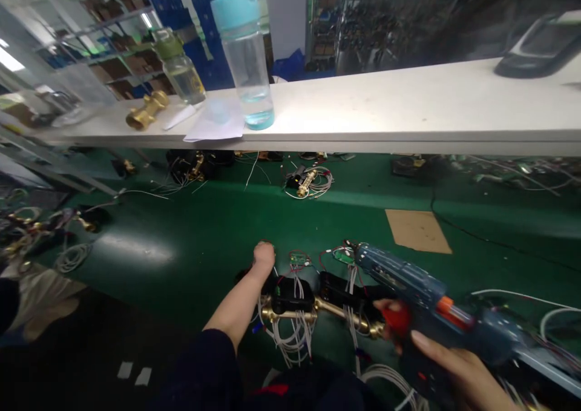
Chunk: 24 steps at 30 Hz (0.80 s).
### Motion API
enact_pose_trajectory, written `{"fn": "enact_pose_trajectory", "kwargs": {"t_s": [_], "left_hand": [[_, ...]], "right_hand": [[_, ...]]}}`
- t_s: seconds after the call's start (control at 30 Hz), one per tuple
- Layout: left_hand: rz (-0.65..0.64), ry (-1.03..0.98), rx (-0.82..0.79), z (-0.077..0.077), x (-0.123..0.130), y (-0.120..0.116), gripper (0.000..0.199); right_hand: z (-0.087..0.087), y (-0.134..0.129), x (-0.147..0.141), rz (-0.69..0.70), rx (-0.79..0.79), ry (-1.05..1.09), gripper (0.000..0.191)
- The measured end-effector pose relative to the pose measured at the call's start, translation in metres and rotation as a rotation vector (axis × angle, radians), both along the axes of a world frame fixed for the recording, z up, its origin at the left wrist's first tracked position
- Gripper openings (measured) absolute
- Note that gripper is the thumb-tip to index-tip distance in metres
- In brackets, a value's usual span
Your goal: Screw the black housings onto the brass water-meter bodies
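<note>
My right hand (447, 359) is wrapped round the grip of a blue glue gun (408, 278) with a red trigger. The gun's tip points left, close to a small green circuit board (344, 255) with thin wires. Below that board lies a black housing (338, 288) on a brass pipe body (338, 309). My left hand (264, 256) is closed just above and left of another black housing (293, 295); its fingertips are hidden, and what they hold I cannot make out. A second green board (298, 258) lies beside this hand, wired to that housing. Coiled grey cables (290, 344) hang in front.
A white shelf (363, 111) crosses the bench, bearing a blue-lidded bottle (249, 66), a smaller bottle (181, 72) and a brass fitting (147, 109). On the green bench (213, 229) lie cardboard (417, 230) and another brass assembly (307, 182). At far left sits a co-worker's arm (49, 320).
</note>
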<state>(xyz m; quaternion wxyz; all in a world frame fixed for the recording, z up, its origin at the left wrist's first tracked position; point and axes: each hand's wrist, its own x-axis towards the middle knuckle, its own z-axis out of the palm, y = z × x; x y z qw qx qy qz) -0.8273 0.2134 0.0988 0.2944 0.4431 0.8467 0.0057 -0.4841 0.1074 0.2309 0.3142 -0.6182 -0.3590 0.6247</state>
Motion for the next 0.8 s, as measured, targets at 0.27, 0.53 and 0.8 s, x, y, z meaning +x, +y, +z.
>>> {"fn": "enact_pose_trajectory", "kwargs": {"t_s": [0.27, 0.53, 0.8], "left_hand": [[0.257, -0.478, 0.19, 0.024, -0.056, -0.014, 0.025], [0.717, -0.977, 0.37, 0.03, -0.071, -0.071, 0.023], [0.903, -1.167, 0.427, 0.032, -0.063, -0.069, 0.035]], "right_hand": [[-0.018, 0.007, -0.064, 0.371, 0.034, 0.122, 0.045], [-0.06, 0.02, -0.134, 0.443, -0.027, 0.082, 0.053], [-0.074, 0.027, -0.154, 0.378, -0.061, 0.026, 0.058]]}}
